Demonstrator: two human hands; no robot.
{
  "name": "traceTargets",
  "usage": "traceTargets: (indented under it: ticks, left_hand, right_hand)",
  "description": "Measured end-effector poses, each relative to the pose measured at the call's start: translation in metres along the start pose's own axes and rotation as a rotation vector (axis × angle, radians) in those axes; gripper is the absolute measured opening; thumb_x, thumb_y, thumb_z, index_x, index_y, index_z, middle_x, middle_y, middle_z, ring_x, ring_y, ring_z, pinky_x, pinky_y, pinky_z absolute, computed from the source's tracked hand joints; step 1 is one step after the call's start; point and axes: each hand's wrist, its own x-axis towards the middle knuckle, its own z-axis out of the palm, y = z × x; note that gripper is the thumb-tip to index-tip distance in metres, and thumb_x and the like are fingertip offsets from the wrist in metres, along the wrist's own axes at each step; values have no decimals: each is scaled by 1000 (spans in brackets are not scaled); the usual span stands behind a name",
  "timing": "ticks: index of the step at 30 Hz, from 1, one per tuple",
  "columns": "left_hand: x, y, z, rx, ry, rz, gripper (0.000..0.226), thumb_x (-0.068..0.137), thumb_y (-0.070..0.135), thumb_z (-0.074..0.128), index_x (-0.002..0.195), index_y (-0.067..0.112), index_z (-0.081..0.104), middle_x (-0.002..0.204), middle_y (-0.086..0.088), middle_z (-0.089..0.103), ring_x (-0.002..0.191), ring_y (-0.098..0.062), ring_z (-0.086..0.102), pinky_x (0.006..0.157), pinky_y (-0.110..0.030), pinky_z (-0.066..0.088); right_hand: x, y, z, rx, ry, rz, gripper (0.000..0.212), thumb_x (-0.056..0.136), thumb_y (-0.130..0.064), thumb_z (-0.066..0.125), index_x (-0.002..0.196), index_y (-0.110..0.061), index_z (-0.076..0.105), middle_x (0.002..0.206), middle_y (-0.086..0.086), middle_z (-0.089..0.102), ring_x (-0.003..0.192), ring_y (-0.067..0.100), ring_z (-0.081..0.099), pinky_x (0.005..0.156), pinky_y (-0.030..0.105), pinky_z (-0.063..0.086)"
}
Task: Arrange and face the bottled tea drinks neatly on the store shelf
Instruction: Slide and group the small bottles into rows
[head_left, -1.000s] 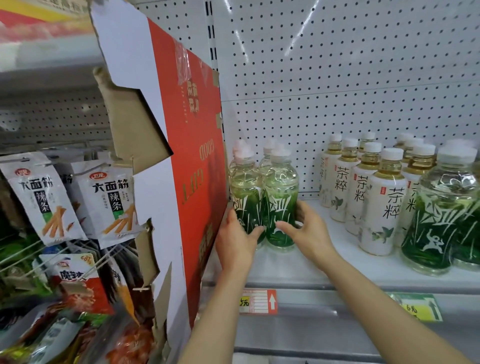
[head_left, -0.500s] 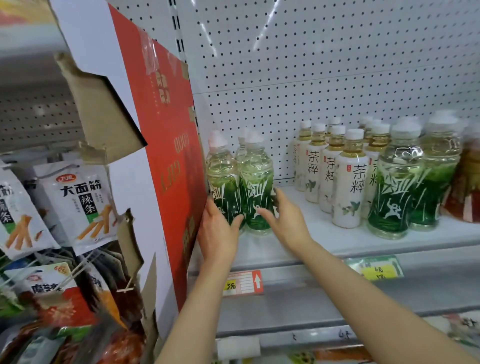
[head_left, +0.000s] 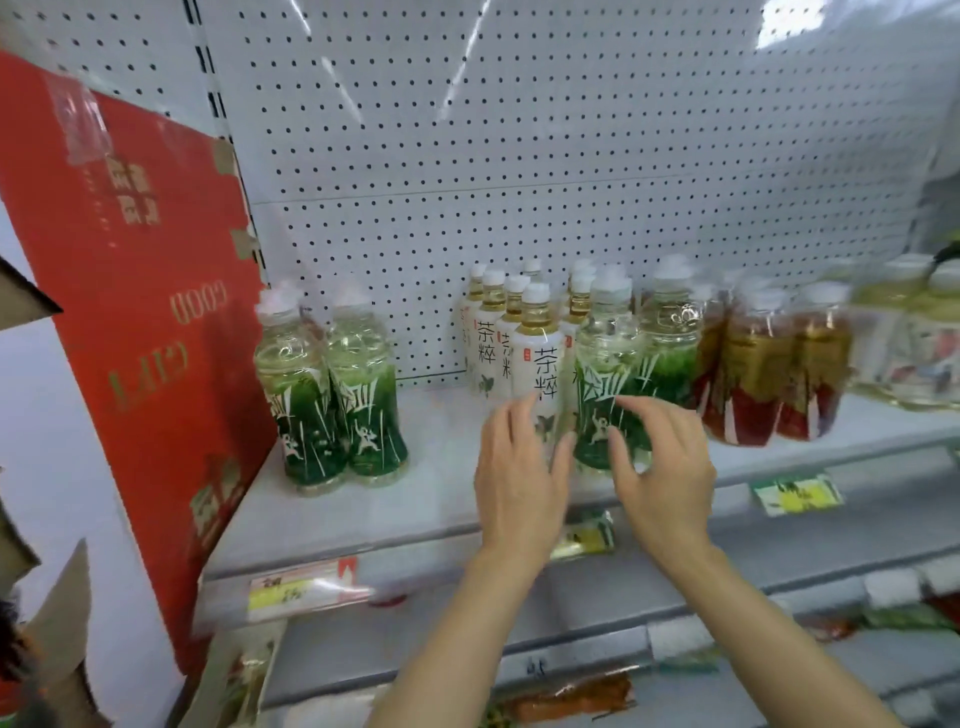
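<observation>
In the head view, both hands, left hand (head_left: 519, 483) and right hand (head_left: 662, 467), reach with loosely spread fingers, grasping nothing, toward the white-labelled tea bottle (head_left: 537, 364) and green-labelled clear plastic bottle (head_left: 605, 395) on the white metal shelf (head_left: 415, 499); a hasty nudge could topple the close-packed neighbours.

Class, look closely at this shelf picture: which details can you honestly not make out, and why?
- Head view: lower label of the front white bottle, hidden by the left hand.
- Price tags on the shelf edge: blurred, unreadable.
- Far-right bottles: smeared, cut by the frame edge.
- Rear white bottles: hidden behind the front ones.
</observation>
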Motion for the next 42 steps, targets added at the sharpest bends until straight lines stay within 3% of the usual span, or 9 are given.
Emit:
traceTargets:
  ticks: [3, 6, 16, 24, 29, 32, 37, 39, 42]
  left_hand:
    - [8, 39, 36, -61, -109, -193, 71, 91, 49, 62, 146, 15, 33, 142, 0, 44, 127, -15, 47, 100, -28, 44]
    - [17, 56, 64, 9, -165, -338, 87, 84, 54, 69, 147, 10, 29, 148, -8, 41, 133, -24, 43, 102, -36, 43]
    - [7, 55, 42, -67, -55, -399, 63, 79, 51, 77, 124, 14, 52, 113, -2, 67, 102, -21, 63, 85, -32, 49]
    - [-7, 17, -64, 54, 249, -383, 67, 78, 45, 79, 132, 14, 54, 102, 4, 65, 87, -13, 59, 80, -24, 49]
    - [-13, -39, -119, 98, 366, -461, 65, 77, 39, 82, 129, 9, 58, 111, -3, 70, 95, -17, 62, 80, -20, 39]
    - [-12, -68, -140, 126, 348, -502, 62, 77, 41, 82, 125, 8, 59, 113, -6, 71, 100, -21, 63, 83, -24, 43]
    - [3, -103, -155, 170, 254, -558, 59, 78, 40, 81, 122, 7, 59, 112, -9, 70, 106, -32, 64, 85, -35, 48]
    - [7, -115, -152, 162, 199, -564, 54, 77, 42, 81, 115, 10, 61, 106, -7, 71, 100, -30, 66, 85, -38, 52]
    - [9, -129, -151, 182, 126, -564, 62, 75, 47, 81, 119, 10, 59, 106, -8, 71, 97, -30, 66, 86, -45, 55]
  right_hand:
    - [11, 34, -20, -8, -52, 132, 39, 90, -12, 68, 128, -5, 58, 123, 14, 60, 115, 28, 51, 95, 37, 43]
    - [25, 56, -32, 9, -167, 271, 53, 89, -15, 69, 137, -5, 48, 133, 17, 51, 124, 31, 46, 100, 37, 38]
    - [55, 92, -20, 222, -337, 477, 78, 88, -38, 70, 149, -12, 28, 143, 15, 45, 124, 33, 51, 104, 54, 44]
    - [56, 86, -13, 213, -547, 517, 78, 79, -48, 77, 137, -5, 48, 125, 13, 65, 115, 32, 60, 94, 41, 46]
    - [60, 67, -26, 257, -507, 547, 82, 77, -44, 79, 140, -1, 48, 133, 19, 61, 122, 36, 56, 103, 45, 43]
    - [60, 53, -38, 318, -468, 566, 95, 62, -63, 77, 136, -8, 54, 128, 11, 65, 116, 28, 61, 102, 48, 48]
    - [49, -7, -49, 593, -487, 513, 37, 69, -31, 81, 102, -24, 65, 86, -21, 70, 84, -3, 65, 86, 27, 51]
    - [39, -38, -39, 677, -578, 466, 34, 65, -34, 81, 95, -32, 65, 83, -26, 72, 84, -9, 67, 78, 17, 53]
    - [18, -78, 4, 736, -704, 450, 38, 70, -25, 86, 100, -33, 65, 97, -15, 74, 93, 0, 70, 85, 25, 58]
